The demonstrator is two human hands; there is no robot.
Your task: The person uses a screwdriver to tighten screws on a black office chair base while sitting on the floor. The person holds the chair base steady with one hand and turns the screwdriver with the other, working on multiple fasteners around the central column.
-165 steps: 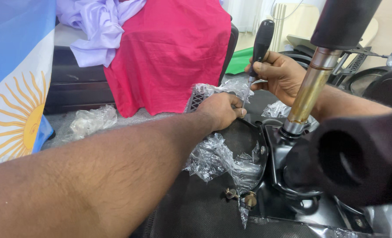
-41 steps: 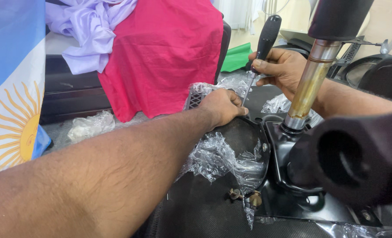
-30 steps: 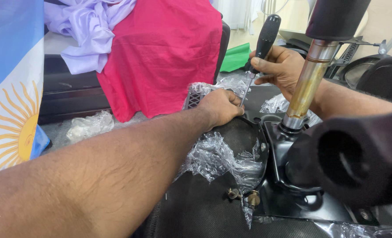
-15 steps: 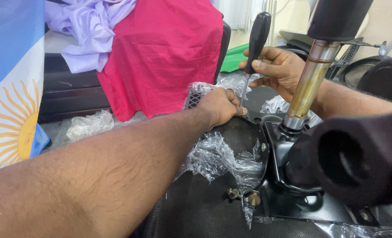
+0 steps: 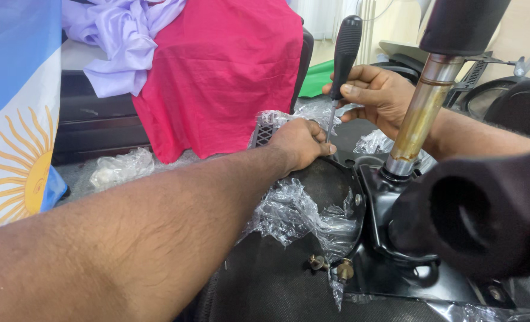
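Head view, looking down: right hand (image 5: 375,95) is wrapped tight around the black handle of a screwdriver (image 5: 343,50), which stands nearly upright, its thin shaft running down toward the left fingertips. Left hand (image 5: 301,143) is curled, knuckles up, pressing down at the edge of the black seat base (image 5: 265,286); whether it pinches anything I cannot tell. Crumpled clear plastic wrap (image 5: 295,211) lies under and just beside that hand. A black metal bracket (image 5: 396,274) sits on the base, with two brass bolts (image 5: 330,266) at its near edge and a steel column (image 5: 417,116) rising from it. Behind, a red cloth (image 5: 217,71) hangs beside a lilac cloth (image 5: 125,42); a blue-and-white flag (image 5: 14,119) fills the left.
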